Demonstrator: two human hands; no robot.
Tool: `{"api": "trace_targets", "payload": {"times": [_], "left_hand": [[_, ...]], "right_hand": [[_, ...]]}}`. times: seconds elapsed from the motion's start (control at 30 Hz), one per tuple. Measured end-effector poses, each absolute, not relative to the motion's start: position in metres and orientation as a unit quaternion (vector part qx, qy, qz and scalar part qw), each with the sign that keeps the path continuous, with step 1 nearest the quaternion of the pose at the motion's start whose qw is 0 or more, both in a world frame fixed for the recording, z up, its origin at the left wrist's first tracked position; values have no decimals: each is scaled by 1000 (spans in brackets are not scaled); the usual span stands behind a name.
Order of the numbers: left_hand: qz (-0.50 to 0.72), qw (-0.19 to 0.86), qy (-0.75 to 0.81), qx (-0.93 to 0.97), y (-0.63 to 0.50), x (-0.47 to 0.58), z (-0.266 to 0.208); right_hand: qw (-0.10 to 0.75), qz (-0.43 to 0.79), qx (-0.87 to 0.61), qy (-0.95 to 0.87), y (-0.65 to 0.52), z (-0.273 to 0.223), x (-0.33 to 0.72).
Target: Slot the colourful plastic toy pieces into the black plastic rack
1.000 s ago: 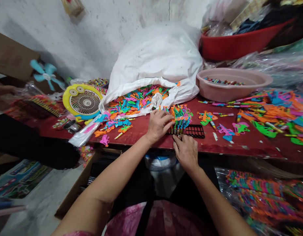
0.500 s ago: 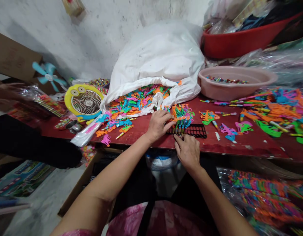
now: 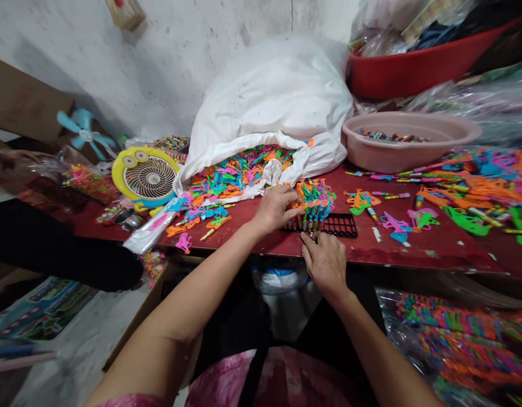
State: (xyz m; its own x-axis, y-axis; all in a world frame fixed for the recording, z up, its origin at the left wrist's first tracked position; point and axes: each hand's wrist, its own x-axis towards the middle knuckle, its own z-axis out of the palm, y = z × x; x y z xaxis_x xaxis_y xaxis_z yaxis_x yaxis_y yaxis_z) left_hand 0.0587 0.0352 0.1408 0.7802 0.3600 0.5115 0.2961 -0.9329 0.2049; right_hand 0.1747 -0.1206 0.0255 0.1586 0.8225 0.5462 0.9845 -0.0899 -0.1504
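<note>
A black grid rack [image 3: 343, 225] lies at the table's front edge. Tightly packed plastic toys [image 3: 315, 198] in orange, pink, blue and green stand upright in its left part, with patterned tubes at the bottom. My left hand [image 3: 277, 208] curls round the left end of this row, thumb and fingers against the toys. At the rack's front edge is my right hand [image 3: 326, 257], fingers bent and tips close together by the tube bottoms; what they pinch is too small to make out. The rack's right part shows bare slots.
Behind the rack a big white sack [image 3: 273, 90] spills plastic pieces. A yellow fan [image 3: 153, 178] stands left, a pink basin [image 3: 409, 158] right. Loose toys [image 3: 468, 192] cover the table's right side. Another person's dark sleeve [image 3: 53, 243] shows at far left.
My hands stay at the rack almost unmoved, with only small shifts of the fingers. At far left, the other person's hand and the plastic-wrapped pack have shifted slightly.
</note>
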Motion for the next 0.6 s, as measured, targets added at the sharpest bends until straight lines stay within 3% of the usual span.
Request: {"api": "trace_targets", "payload": {"times": [0.2,0.6], "left_hand": [[203,99,158,961,46,66,157],[81,24,148,985,41,72,186]], "right_hand": [[256,-158,-727,-617,-120,25,173],[266,-148,-722,-621,-121,30,177]]}}
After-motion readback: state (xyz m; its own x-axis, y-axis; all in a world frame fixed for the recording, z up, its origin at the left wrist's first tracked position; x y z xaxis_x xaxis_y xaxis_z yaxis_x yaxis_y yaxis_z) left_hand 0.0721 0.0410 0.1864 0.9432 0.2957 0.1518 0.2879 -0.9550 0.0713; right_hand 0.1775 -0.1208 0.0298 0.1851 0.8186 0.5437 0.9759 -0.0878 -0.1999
